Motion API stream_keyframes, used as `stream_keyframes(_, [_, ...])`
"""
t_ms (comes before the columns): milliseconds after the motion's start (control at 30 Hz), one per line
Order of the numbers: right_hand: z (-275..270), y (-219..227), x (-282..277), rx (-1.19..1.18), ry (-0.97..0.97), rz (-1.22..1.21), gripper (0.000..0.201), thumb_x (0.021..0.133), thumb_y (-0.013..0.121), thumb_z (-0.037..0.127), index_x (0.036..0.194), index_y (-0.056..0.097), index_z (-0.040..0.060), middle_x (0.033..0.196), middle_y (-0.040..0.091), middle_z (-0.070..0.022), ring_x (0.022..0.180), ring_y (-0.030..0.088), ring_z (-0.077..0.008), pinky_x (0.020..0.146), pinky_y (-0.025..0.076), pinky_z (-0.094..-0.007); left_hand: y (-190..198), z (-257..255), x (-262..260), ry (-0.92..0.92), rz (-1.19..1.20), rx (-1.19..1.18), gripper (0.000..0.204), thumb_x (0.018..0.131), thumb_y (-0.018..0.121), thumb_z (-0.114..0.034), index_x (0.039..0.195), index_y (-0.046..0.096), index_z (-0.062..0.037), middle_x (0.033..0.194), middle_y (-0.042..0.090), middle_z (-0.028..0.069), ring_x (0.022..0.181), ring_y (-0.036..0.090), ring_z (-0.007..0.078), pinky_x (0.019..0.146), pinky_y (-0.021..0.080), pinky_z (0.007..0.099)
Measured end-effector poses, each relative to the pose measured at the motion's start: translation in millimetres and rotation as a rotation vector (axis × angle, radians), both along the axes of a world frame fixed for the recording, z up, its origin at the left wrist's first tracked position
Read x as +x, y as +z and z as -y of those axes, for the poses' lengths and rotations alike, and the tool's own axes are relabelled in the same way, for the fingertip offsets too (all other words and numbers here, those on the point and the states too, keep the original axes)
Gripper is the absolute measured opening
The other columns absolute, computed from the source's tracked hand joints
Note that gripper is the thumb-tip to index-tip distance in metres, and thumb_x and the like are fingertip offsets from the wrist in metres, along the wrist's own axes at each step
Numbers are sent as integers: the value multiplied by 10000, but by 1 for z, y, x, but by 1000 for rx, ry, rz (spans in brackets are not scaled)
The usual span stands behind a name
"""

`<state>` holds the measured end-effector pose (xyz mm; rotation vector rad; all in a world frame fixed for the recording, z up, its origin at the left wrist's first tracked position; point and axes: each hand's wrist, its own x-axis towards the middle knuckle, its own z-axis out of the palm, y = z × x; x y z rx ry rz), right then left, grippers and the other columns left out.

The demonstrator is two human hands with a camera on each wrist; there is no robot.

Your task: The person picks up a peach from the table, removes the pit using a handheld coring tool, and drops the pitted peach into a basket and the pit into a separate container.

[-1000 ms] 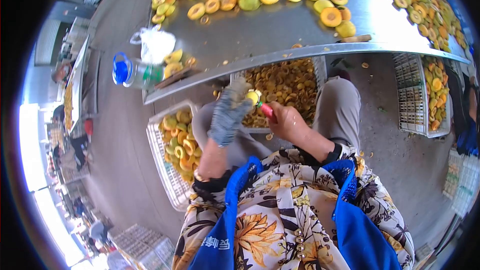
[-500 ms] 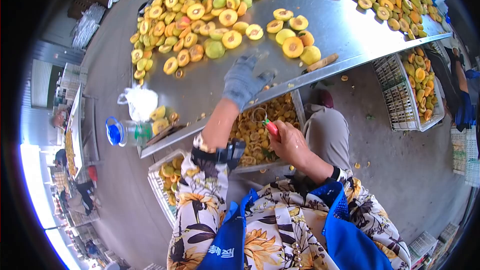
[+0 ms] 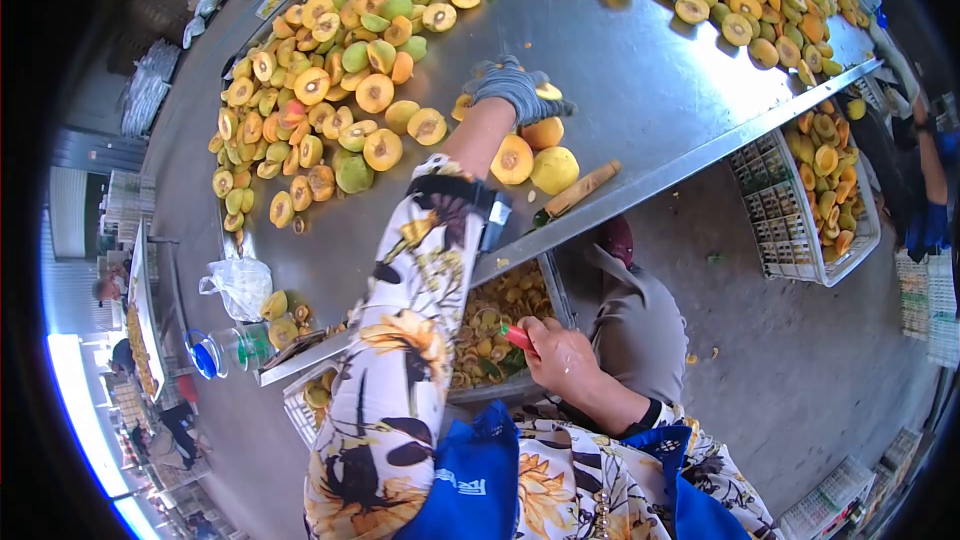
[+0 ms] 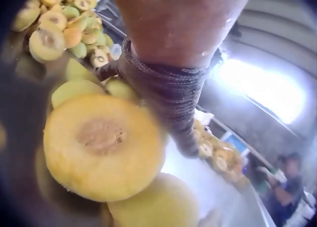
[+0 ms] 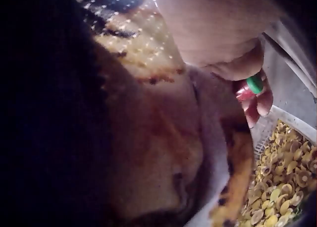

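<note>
My gloved left hand (image 3: 508, 90) reaches over the metal table to a small group of halved fruits, fingers spread around the ones at the back. A cut half (image 3: 512, 160) with a brown hollow lies just in front of it; the left wrist view shows that half (image 4: 104, 147) large beside the glove (image 4: 171, 98). Whether the fingers grip a fruit is hidden. My bare right hand (image 3: 570, 360) holds a red and green handle (image 3: 517, 337) above a crate of fruit scraps (image 3: 500, 305). In the right wrist view the fingers curl round the handle (image 5: 249, 88).
Fruit halves (image 3: 375, 93) are heaped at the table's left and far side. A wooden-handled tool (image 3: 580, 190) lies near the table edge (image 3: 690, 145). A plastic bag (image 3: 240, 288) and a bottle (image 3: 225, 352) are at the left corner. A crate of fruit (image 3: 815, 200) stands at right.
My left hand has left the fruit by the right hand and moved forward over the table to the small group. The right hand keeps hold of the handle. The view has shifted.
</note>
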<state>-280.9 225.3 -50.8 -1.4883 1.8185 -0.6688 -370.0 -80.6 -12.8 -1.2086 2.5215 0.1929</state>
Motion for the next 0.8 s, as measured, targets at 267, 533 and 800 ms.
stream_keyframes(267, [-5, -3, 8, 12, 189, -23, 161, 731, 515, 100, 877, 489, 39, 731, 554, -168, 603, 591, -311, 517, 479, -381, 9, -60, 61, -219, 15, 56, 795, 552, 678, -586, 1246, 443, -277, 1363, 266, 144, 1226, 300, 364, 954, 304, 517])
stream_keyframes(533, [-6, -6, 16, -16, 187, -22, 194, 719, 551, 105, 905, 508, 70, 705, 570, -161, 596, 580, -334, 517, 459, -423, 10, -44, 213, -62, 309, 64, 692, 623, 665, -524, 1226, 469, -246, 1332, 305, 182, 1190, 353, 354, 967, 326, 435])
stream_keyframes(800, [12, 19, 42, -382, 34, 407, 369, 665, 657, 59, 1009, 528, 86, 789, 608, -143, 670, 609, -309, 568, 491, -345, 57, -66, 218, 365, -1241, 724, 423, 828, 549, -313, 1129, 514, -18, 1113, 552, 130, 981, 559, 228, 781, 464, 314])
